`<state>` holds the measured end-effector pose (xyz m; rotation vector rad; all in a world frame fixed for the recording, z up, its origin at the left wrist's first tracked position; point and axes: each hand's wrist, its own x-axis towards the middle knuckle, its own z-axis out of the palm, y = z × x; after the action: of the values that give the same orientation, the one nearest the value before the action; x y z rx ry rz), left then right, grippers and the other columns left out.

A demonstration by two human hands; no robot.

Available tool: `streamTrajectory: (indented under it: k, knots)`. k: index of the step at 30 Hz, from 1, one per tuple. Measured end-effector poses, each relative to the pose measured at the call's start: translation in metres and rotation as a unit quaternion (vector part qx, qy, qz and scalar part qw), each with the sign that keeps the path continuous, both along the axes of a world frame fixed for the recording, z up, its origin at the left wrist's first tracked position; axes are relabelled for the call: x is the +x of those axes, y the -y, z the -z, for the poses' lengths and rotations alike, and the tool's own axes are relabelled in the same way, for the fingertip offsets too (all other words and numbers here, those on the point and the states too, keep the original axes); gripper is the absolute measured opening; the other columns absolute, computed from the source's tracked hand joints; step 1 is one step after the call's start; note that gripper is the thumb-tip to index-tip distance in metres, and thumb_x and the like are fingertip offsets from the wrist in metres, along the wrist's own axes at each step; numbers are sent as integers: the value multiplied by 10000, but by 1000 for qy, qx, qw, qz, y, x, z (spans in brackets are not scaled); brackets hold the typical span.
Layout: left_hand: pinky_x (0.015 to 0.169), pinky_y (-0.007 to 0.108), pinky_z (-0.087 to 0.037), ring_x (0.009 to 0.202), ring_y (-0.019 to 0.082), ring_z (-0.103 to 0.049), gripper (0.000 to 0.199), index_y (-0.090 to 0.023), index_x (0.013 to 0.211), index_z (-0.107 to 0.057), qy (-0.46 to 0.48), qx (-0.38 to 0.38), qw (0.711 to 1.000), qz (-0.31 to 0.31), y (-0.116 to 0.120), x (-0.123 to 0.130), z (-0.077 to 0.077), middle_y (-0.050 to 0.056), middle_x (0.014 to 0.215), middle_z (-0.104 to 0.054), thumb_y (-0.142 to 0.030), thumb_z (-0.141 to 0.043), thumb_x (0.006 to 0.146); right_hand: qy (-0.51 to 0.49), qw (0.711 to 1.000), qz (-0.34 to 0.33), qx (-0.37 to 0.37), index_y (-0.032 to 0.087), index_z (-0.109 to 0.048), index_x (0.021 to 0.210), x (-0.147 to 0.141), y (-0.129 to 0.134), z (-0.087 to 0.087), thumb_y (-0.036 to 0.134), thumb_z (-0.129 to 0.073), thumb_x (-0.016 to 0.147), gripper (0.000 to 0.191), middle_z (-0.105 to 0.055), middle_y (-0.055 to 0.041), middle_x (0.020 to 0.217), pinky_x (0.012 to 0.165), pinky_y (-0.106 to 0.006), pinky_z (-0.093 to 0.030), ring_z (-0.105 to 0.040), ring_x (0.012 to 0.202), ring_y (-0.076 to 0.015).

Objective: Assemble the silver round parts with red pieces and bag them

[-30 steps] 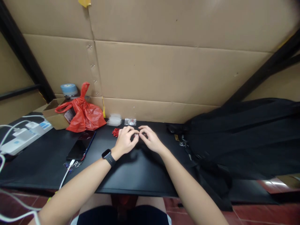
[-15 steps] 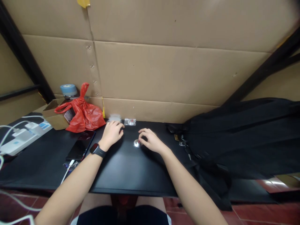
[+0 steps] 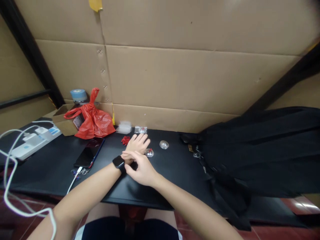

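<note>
In the head view, the two hands meet over the bench [image 3: 180, 173], the right one crossing in front of the left. The left hand [image 3: 137, 144] is palm down with its fingers extended and slightly spread, and no object shows in its grasp. The right hand [image 3: 142, 170] reaches across to the left wrist, its fingers bent over the wrist and its thumb close to the black watch [image 3: 118, 162]; whether it grips the watch or only rests there, I cannot tell. Just beside the left fingers, a clear round piece with a red part on it [image 3: 149, 153] lies on the bench, and a second clear round piece [image 3: 164, 144] sits near it, farther right. A pile of small red pieces [image 3: 125, 140] lies to the left of the left hand. Behind the hands, near the cardboard wall [image 3: 170, 80], are a small clear packet [image 3: 141, 130] and a whitish translucent stack [image 3: 124, 127]. Farther left stand a tied red bag [image 3: 96, 121] and a cardboard box [image 3: 65, 123], with a phone [image 3: 88, 154] lying in front; a black bag [image 3: 260, 146] covers the right side.
</note>
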<state>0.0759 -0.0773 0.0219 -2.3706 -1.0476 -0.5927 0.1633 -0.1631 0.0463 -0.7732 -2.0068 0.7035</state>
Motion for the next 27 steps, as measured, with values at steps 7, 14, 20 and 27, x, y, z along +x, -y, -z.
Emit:
streamTrajectory:
  k: [7,14,20,27]
  knots:
    - [928,444,-391,1189,284,-565,308,-224,1111,-666,23,-15,1000,3,-4,-1,0,121,1299,-634,-94,-461,921,13,999,-31,-18,216,-609,1181,2,-3,-5,182,-650,809,375,-696,-75,1127,965,-399,-495,-639,1061,-232]
    - [963,479,-382,1255,299,-538,404,-246,1165,-669,82,-47,995,-13,-3,1,0,124,1353,-614,-55,-433,898,47,997,-55,-2,226,-628,1164,-2,-6,-3,240,-667,861,306,-637,-92,1225,1057,-436,-407,-561,1183,-247]
    - [951,468,-383,1266,302,-522,372,-239,1166,-658,60,-50,997,-7,-3,-1,-1,126,1369,-599,-78,-451,901,-14,998,-50,-45,235,-604,1070,1,-7,-1,174,-656,826,257,-677,-61,1183,1017,-415,-443,-601,1110,-226]
    - [950,469,-377,1230,305,-541,350,-224,1141,-661,59,-44,997,-8,-2,1,-1,133,1339,-611,-74,-450,906,-11,998,-55,-28,230,-582,1120,0,-6,0,150,-633,812,322,-672,-65,1171,1018,-410,-437,-602,1103,-228]
